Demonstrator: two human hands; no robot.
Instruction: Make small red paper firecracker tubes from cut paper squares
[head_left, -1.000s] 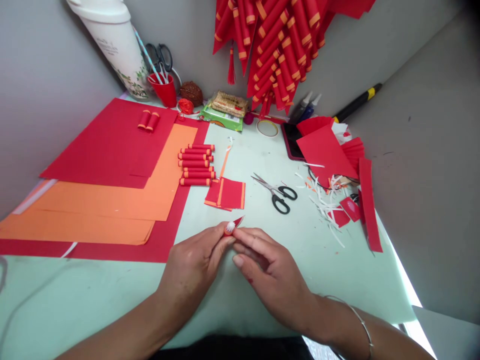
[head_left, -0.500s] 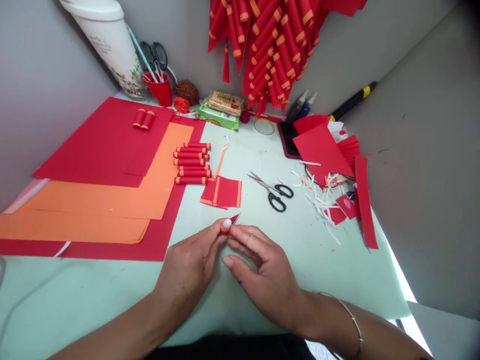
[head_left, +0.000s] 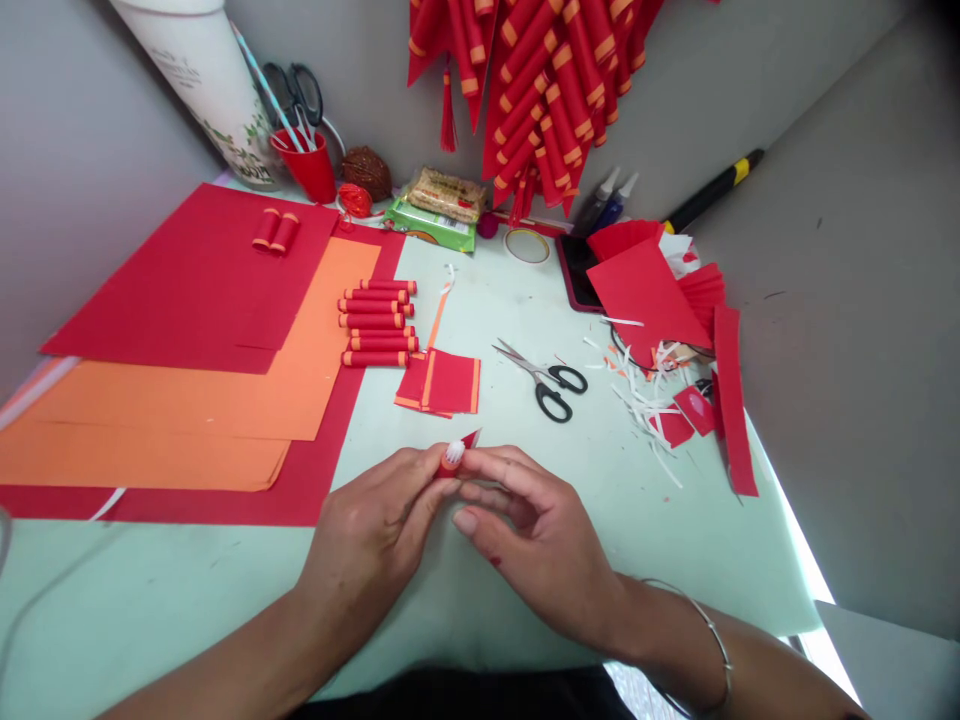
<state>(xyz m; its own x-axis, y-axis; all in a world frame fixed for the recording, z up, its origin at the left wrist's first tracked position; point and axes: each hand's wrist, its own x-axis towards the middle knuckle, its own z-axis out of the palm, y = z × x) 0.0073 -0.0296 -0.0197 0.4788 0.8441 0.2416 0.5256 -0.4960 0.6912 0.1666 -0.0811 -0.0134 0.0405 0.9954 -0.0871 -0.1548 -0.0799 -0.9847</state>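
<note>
A small red paper roll [head_left: 456, 456] (white at its end) is pinched between the left hand [head_left: 375, 535] and right hand [head_left: 536, 540], fingers closed narrowly. The pale green tabletop [head_left: 525, 300] lies beneath. Writing on the white cup [head_left: 202, 80] cannot be read.

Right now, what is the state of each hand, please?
Left hand: closed on a small red paper roll, pinched at the fingertips.
Right hand: fingers on the same roll, helping to hold it.

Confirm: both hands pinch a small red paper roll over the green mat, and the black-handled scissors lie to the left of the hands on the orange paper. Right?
Not quite. The head view shows the black-handled scissors lying on the bare green mat, beyond and right of the hands, not on the orange paper. The rest holds: left hand and right hand pinch the small red paper roll.
</note>
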